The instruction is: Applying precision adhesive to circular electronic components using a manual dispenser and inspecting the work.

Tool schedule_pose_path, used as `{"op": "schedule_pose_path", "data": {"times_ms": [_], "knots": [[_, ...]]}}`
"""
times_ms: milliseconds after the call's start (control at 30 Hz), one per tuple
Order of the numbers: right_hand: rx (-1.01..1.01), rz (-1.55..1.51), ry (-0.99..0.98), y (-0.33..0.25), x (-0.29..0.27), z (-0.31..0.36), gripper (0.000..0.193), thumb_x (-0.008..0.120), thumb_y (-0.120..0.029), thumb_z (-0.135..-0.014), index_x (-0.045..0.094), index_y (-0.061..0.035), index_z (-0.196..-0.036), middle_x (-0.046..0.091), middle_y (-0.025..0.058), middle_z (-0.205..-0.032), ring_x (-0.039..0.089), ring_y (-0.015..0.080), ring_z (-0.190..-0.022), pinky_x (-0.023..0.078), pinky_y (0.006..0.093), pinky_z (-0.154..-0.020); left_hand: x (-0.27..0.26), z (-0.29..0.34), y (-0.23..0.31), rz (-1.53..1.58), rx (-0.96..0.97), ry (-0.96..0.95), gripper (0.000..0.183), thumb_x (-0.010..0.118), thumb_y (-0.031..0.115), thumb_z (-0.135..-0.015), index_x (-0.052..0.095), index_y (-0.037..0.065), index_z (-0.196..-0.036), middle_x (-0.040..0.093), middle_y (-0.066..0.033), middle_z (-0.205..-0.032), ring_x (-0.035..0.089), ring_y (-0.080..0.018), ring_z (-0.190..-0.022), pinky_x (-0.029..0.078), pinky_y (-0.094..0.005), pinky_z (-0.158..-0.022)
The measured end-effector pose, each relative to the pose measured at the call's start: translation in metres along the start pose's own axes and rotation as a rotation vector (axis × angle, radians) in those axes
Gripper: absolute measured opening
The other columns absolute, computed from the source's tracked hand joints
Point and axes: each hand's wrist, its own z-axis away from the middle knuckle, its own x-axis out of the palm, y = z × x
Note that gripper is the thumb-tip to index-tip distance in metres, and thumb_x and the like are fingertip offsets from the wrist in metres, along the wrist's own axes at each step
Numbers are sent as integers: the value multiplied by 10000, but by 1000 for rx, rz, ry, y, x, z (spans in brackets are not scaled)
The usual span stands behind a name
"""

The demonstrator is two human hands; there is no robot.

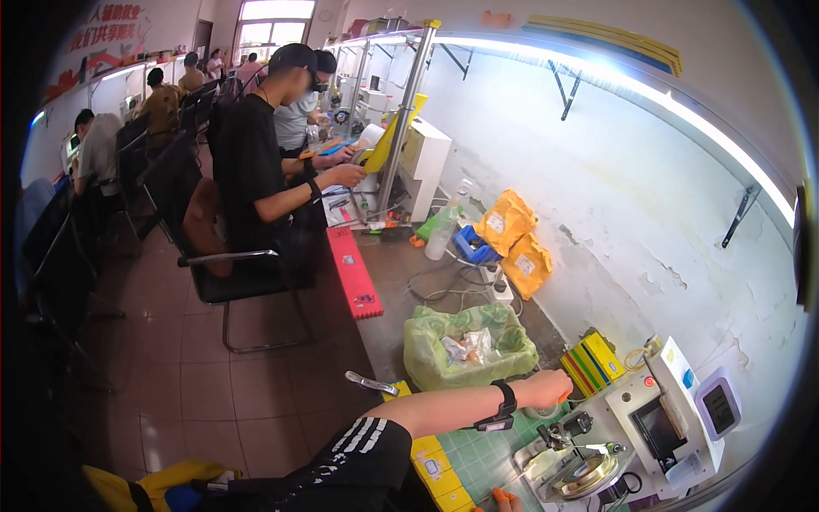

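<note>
My left arm reaches across from the lower left, with a black wristband [503, 403] on it. My left hand [546, 388] is curled, with an orange fingertip cover, just above a small white roll [541, 412] at the edge of a green cutting mat [478, 456]. Whether it grips anything is hidden. Only a sliver of my right hand [503, 500], also with an orange fingertip cover, shows at the bottom edge, close to a small white bench machine [631, 444] with a round metal spool [587, 474].
A bin lined with a green bag [469, 341] stands behind my left arm. Yellow and green boxes [593, 363] lie by the wall. Farther along the bench are yellow pouches [512, 239], a power strip [499, 290] and a red tray [354, 273]. Seated people [256, 162] work at the left.
</note>
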Motion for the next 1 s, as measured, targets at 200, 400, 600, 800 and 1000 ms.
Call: {"op": "schedule_pose_path", "data": {"times_ms": [200, 400, 600, 800, 1000], "knots": [[-14, 10, -9, 1, 1, 1, 512, 700, -211, -956, 550, 26, -1384, 548, 300, -1346, 534, 473, -1236, 439, 473, -1067, -2, 2, 3, 0, -9, -12, 120, 639, -47, -667, 656, 70, -687, 693, -159, -743, 700, -394, -758, 551, -474, -639], [-12, 19, -21, -2, -1, 0, 518, 699, -217, -956, 549, 32, -1384, 546, 303, -1351, 538, 479, -1226, 442, 476, -1061, -7, 5, 7, -24, -30, -67, 221, 680, -50, -723, 665, 56, -917, 705, -156, -901, 690, -381, -878, 544, -481, -725], [-6, 23, -23, -3, -2, -1, 522, 703, -224, -956, 551, 31, -1385, 545, 301, -1356, 540, 483, -1223, 444, 477, -1053, -14, 6, 13, -12, -43, -103, 242, 687, -43, -708, 669, 56, -928, 710, -156, -869, 698, -391, -853, 544, -486, -699], [3, 11, -18, -7, -3, -1, 527, 708, -218, -953, 547, 27, -1391, 549, 292, -1351, 541, 476, -1226, 443, 471, -1057, -20, 9, 20, 19, -63, -67, 224, 643, -44, -676, 669, 97, -848, 704, -129, -838, 697, -375, -843, 545, -472, -711], [-7, -7, -12, -2, -2, 0, 523, 709, -197, -951, 544, 11, -1401, 563, 277, -1327, 566, 451, -1205, 472, 454, -1023, -47, 17, 34, 120, -68, 43, 184, 654, -16, -714, 674, 71, -875, 702, -122, -793, 692, -355, -772, 532, -453, -674]]}}
